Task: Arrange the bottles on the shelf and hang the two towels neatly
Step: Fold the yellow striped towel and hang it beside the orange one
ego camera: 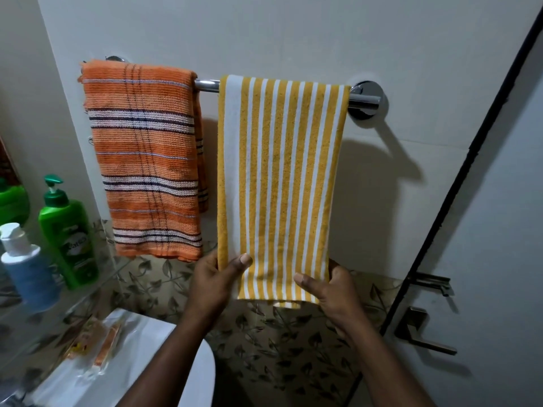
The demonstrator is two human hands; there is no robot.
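Towels first: the yellow-and-white striped towel (279,183) hangs over the chrome towel bar (207,85), draped toward the bar's right end, its stripes running straight down. I have my left hand (216,282) pinching its lower left corner, thumb on the front face and the other fingers hidden behind the cloth. My right hand (332,292) grips the lower right corner the same way, thumb lying across the stripes near the hem; its fingers are also out of sight behind the fabric. A small loop shows at the bottom edge between my hands, partly covered.

Just beside it on the left hangs the orange striped towel (144,160), folded over the same bar with a narrow strip of its back layer peeking out along its right side. The two towels are apart at the top, with a short bare stretch of bar between them. The bar's left mount is almost wholly hidden by the orange towel; the right mount (368,98) is clear.

At the left edge I see a green pump bottle (69,242) standing on a glass shelf (97,286), with a blue bottle with a white cap (26,268) nearer to me and blurred. Another green bottle (11,201) behind is cut off by the frame. Below, orange packets (97,339) lie on a white cistern lid (141,345), too blurred to read. A door handle (423,333) sits at the right.
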